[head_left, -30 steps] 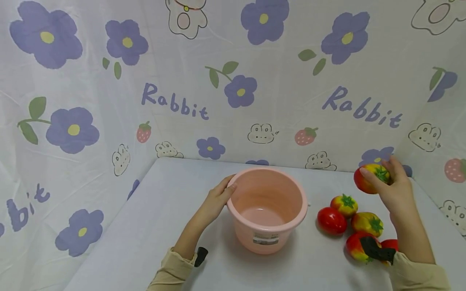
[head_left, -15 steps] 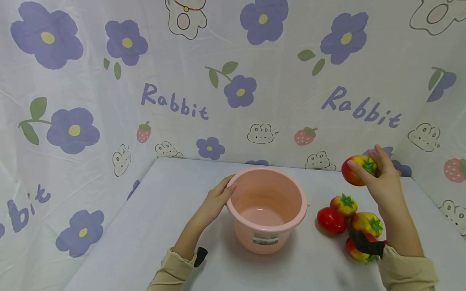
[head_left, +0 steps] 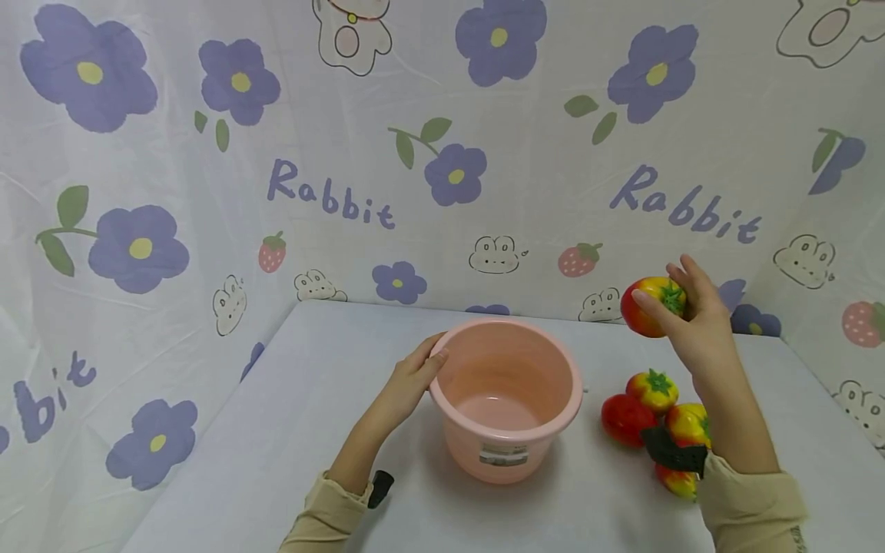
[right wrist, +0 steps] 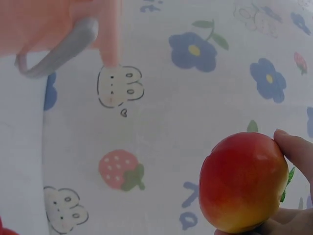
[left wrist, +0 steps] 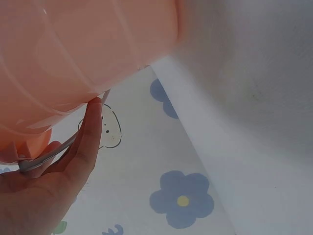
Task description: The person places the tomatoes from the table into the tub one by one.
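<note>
A pink plastic bucket (head_left: 459, 442) stands upright on the table, and no contents show in it. My left hand (head_left: 408, 384) grips its left rim, thumb over the edge; in the left wrist view the fingers (left wrist: 88, 142) lie against the outer wall beside a grey handle (left wrist: 51, 154). To the right of the bucket and above the table, my right hand (head_left: 701, 326) holds a red-and-yellow artificial fruit (head_left: 638, 311) with a green leafy top. The right wrist view shows that fruit (right wrist: 239, 181) between thumb and fingers, apart from the bucket.
Several similar fruits lie on the table right of the bucket: a plain red one (head_left: 625, 420), a yellow-red one (head_left: 653, 390) and others partly hidden by the right forearm and its black strap (head_left: 674, 452). A printed cloth (head_left: 539, 207) hangs behind the white table (head_left: 332, 346).
My right hand has moved left and slightly upward with the fruit, nearer to the bucket. The left hand and the bucket have stayed in place.
</note>
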{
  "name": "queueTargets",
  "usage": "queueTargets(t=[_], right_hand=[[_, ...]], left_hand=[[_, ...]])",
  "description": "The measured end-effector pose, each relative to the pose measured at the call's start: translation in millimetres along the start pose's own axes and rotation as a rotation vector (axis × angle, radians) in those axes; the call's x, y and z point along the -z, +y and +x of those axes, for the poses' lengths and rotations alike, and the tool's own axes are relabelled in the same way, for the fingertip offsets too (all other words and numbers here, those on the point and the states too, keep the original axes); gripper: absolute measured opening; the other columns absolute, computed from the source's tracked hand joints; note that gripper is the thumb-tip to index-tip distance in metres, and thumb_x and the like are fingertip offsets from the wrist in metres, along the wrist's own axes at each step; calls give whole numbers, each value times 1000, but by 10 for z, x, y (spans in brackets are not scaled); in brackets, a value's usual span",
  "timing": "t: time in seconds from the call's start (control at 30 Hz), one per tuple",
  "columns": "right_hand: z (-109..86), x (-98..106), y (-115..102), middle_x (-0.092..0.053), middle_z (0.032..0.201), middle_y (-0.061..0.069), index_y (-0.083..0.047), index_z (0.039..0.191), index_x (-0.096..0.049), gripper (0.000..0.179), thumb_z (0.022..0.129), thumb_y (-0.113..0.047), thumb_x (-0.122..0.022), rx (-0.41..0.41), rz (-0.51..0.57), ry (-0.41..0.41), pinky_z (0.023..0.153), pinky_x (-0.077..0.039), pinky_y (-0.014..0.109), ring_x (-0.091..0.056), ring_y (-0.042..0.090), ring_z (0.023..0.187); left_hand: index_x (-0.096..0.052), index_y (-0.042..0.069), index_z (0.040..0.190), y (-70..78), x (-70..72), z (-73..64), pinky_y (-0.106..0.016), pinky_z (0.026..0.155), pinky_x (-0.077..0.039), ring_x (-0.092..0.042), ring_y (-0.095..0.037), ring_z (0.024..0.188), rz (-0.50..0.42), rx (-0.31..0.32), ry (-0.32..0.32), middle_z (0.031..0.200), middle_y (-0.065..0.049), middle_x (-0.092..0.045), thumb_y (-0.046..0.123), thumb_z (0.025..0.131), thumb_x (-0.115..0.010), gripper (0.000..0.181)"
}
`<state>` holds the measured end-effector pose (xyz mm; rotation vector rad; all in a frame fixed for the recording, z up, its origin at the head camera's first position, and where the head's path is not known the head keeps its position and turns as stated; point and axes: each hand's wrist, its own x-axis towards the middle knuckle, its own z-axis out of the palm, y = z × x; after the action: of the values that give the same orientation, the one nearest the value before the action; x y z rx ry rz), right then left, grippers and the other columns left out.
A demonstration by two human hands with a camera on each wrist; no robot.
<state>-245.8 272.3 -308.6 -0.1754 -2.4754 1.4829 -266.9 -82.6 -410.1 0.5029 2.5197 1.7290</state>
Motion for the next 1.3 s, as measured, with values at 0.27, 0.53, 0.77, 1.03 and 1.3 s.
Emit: queueTargets(t=[0.27, 0.53, 0.77, 1.03, 1.3], right_hand=[[-7, -171, -173, -15, 165, 2, -30, 158, 0, 90, 92, -49, -59, 67, 16, -56, 117, -26, 57, -15, 33, 152], [-19, -359, -289, -20, 164, 2, -28, 158, -2, 91, 92, -44, -62, 120, 19, -78, 116, -29, 56, -18, 32, 152], [-18, -477, -384, -20, 164, 3, -29, 158, -3, 89, 93, -38, -64, 156, 62, -111, 115, -30, 57, -21, 33, 151], [-42, -642, -515, -25, 163, 5, -28, 158, -7, 89, 92, -32, -67, 190, 61, -138, 114, -34, 57, -27, 35, 148], [-83, -772, -628, -28, 162, 0, -31, 157, -11, 86, 92, -34, -66, 217, 67, -189, 116, -33, 52, -25, 28, 150]], left_hand=[[-44, 30, 145, -16, -12, 6, -44, 92, -55, -61, -28, 119, -5, -8, 4, 143, -3, -55, 45, 101, -43, 46], [-44, 31, 145, -4, -21, 16, -46, 94, -54, -60, -28, 121, 5, -3, 4, 145, -2, -54, 45, 102, -42, 46], [-44, 31, 145, -14, -14, 6, -51, 101, -49, -56, -27, 128, 9, 5, 12, 146, -1, -52, 45, 101, -43, 46], [-44, 30, 145, -28, -6, 4, -49, 99, -51, -59, -28, 124, 9, -8, 9, 145, -3, -53, 47, 101, -42, 48], [-45, 33, 144, -10, -8, -5, -54, 107, -43, -53, -25, 131, 21, 0, 24, 145, -1, -53, 47, 101, -43, 46]])
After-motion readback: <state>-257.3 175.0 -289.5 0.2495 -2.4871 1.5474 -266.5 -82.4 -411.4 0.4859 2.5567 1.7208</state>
